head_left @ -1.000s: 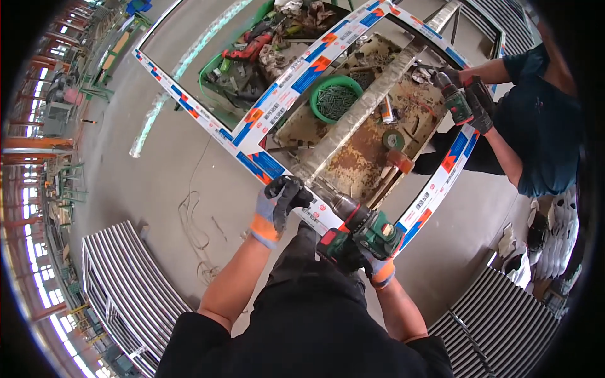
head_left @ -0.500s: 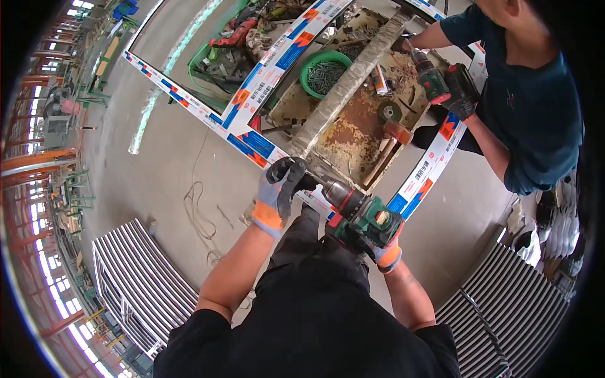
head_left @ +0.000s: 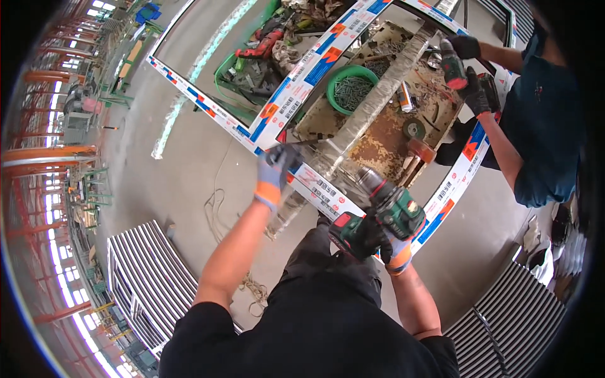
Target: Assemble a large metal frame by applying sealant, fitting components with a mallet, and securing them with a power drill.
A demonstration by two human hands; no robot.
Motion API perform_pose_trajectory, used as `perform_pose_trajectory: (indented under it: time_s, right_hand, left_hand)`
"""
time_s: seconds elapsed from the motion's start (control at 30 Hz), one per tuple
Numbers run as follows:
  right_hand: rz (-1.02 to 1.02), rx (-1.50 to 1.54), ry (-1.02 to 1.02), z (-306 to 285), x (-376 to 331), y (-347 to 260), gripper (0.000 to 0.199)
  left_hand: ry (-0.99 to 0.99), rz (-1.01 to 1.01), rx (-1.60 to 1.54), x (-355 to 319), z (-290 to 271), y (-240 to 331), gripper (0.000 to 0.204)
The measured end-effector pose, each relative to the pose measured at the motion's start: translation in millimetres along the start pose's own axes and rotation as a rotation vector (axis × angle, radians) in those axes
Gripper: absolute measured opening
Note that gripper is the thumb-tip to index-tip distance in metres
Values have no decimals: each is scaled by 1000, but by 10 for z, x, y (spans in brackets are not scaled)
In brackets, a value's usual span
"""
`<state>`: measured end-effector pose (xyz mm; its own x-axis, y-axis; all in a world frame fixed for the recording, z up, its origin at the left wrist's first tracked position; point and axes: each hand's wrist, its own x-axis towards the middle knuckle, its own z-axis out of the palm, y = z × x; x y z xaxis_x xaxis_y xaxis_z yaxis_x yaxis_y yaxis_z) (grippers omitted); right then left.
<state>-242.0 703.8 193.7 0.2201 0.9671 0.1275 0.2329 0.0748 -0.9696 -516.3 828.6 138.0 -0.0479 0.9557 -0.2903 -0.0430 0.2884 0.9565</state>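
Note:
A green and black cordless drill (head_left: pixel 398 209) is gripped by my right hand (head_left: pixel 396 247), its chuck tilted up and to the left above the near rail of the frame. The window frame (head_left: pixel 328 192) is wrapped in white, blue and orange printed film. My left hand (head_left: pixel 279 162), in a grey and black glove with an orange cuff, is at the near rail where a crossbar meets it. Its fingers are blurred, and I cannot tell whether they hold anything. Across the frame, a co-worker's gloved hands (head_left: pixel 474 94) hold another cordless drill (head_left: pixel 452 68).
Beneath the frame, a rusty tray (head_left: pixel 372 145) carries a green bowl of screws (head_left: pixel 351 89), a grinding disc (head_left: pixel 414 129) and a hammer (head_left: pixel 419 151). A green bin (head_left: pixel 230 88) of tools stands farther left. Striped stacks of profiles (head_left: pixel 154 277) flank me, and a cord (head_left: pixel 214 211) trails on the floor.
My left hand has moved away from the front of the drill to the near rail. The drill in my right hand has shifted slightly right. The co-worker's drill has swung upward.

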Motion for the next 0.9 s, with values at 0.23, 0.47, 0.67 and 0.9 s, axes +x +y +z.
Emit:
perform_pose_trajectory:
  time_s: [0.23,0.47,0.67,0.9]
  right_hand:
    - [667,672,-1,499,304,154,15]
    - [1015,1094,117,1115,542,393,41]
    - [1140,1190,133,1408,781,546,26]
    - [1243,1308,-6,1446,1119,648,34]
  left_hand:
    - [189,666,1108,1998,-392,-20,37]
    - [-390,802,1630,2892,485,217,86]
    - [-518,876,1534,3005,528,325,86]
    - [-531,873,1478,2972,507,429,83]
